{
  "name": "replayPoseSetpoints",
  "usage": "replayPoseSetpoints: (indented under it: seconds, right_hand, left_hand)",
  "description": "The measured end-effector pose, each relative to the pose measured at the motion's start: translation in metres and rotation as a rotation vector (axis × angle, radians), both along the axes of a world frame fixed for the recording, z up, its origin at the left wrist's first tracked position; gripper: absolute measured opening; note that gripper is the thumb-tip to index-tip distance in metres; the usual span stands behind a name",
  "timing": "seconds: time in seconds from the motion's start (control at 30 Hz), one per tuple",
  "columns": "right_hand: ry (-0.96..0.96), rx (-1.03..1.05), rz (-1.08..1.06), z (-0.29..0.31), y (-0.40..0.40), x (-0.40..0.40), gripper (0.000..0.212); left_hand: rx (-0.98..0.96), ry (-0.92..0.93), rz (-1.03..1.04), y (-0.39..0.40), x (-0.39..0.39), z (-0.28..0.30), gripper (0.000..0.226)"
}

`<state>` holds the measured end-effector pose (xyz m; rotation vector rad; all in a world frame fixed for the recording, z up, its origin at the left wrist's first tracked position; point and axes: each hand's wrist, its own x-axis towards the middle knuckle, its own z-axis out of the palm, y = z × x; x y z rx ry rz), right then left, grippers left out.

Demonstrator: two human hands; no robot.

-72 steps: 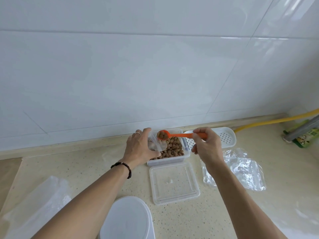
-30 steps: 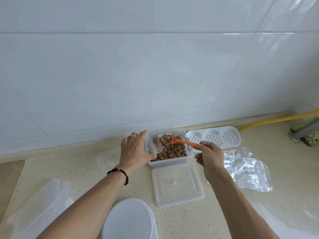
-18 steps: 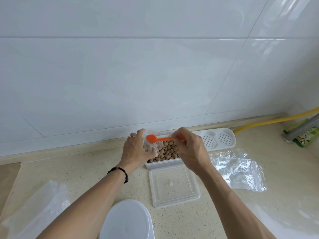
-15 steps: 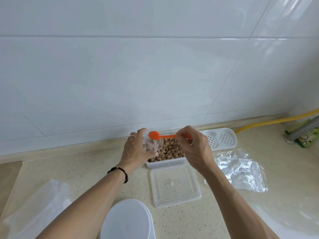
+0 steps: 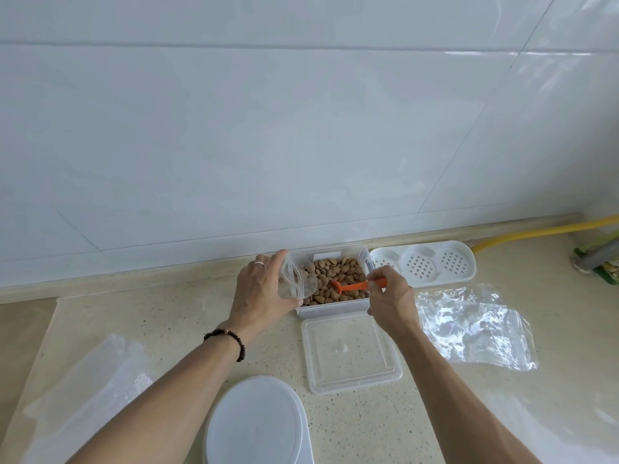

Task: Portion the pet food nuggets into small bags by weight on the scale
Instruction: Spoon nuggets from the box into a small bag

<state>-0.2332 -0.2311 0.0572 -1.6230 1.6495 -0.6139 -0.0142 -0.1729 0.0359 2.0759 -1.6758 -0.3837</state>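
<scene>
a: plastic (image 5: 83,390) on the far left, a loose clear sheet or bag lying flat on the counter (image 5: 160,313). spare stock, i'd guess, parked out of the way.

b: and next along, the white round thing at the bottom edge?

a: probably the scale (image 5: 258,423) (only its pale top shows, no display in view). it sits close to the person, handy for weighing each bag once filled.

b: left hand?

a: left hand (image 5: 264,293) is curled round a small clear bag (image 5: 296,281), holding its mouth open and tipped toward the tub, right at the tub's left rim. i think that's so anything dropped falls back in, not on the counter.

b: the food itself?

a: nuggets (image 5: 338,276) fill the clear tub (image 5: 335,308) by the wall. whether any are in the bag, i can't say. the tub's lid (image 5: 351,354) lies flat just in front.

b: right hand?

a: right hand (image 5: 390,299) pinches the handle of an orange scoop (image 5: 355,286), bowl end dug down among the nuggets. loading another spoonful, it looks like.

b: further right?

a: a white perforated tray (image 5: 422,269) against the wall, a crumpled heap of clear bags (image 5: 475,329) within easy reach, and a yellow hose (image 5: 542,231) running off along the wall.
</scene>
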Motion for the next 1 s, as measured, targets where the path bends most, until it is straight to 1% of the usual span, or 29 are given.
replayPoseSetpoints:
  seconds: [0.07,0.13,0.3,0.47,0.63,0.7,0.73,0.87,0.9,0.93,1.0]
  right_hand:
    - [-0.126,0.136,-0.146,-0.005,0.002,0.003,0.013]
    - [-0.235,0.228,-0.272,-0.009,0.002,0.003,0.014]
    - [-0.381,0.249,-0.454,-0.006,-0.001,-0.001,0.015]
    - [-0.469,0.251,-0.476,0.008,-0.004,-0.008,0.015]
    - [-0.544,0.187,-0.394,0.031,-0.004,-0.006,0.013]
    - [-0.502,0.124,-0.307,0.042,-0.004,0.000,0.011]
    - [-0.446,0.072,-0.231,0.046,-0.003,0.003,0.010]
    - [-0.058,-0.280,0.271,0.057,0.006,0.017,0.012]
    - [0.025,-0.355,0.348,0.058,0.007,0.018,0.013]
    - [0.073,-0.409,0.382,0.059,0.008,0.019,0.013]
    - [0.082,-0.455,0.371,0.063,0.008,0.016,0.012]
  left_hand:
    - [0.004,-0.024,0.005,0.000,0.001,-0.002,0.095]
    - [0.014,-0.044,0.007,-0.001,0.001,-0.002,0.095]
    - [0.032,-0.066,0.013,-0.004,-0.002,0.002,0.092]
    - [0.066,-0.139,0.027,-0.012,-0.003,0.003,0.094]
    - [0.126,-0.149,0.023,-0.022,-0.006,0.009,0.091]
    - [0.129,-0.086,0.027,-0.024,-0.007,0.011,0.093]
    - [0.126,-0.041,0.026,-0.025,-0.008,0.011,0.095]
    - [0.111,0.085,0.022,-0.024,-0.010,0.013,0.101]
    - [0.112,0.104,0.029,-0.024,-0.010,0.013,0.101]
    - [0.112,0.118,0.037,-0.023,-0.010,0.014,0.102]
    - [0.112,0.127,0.043,-0.021,-0.009,0.016,0.102]
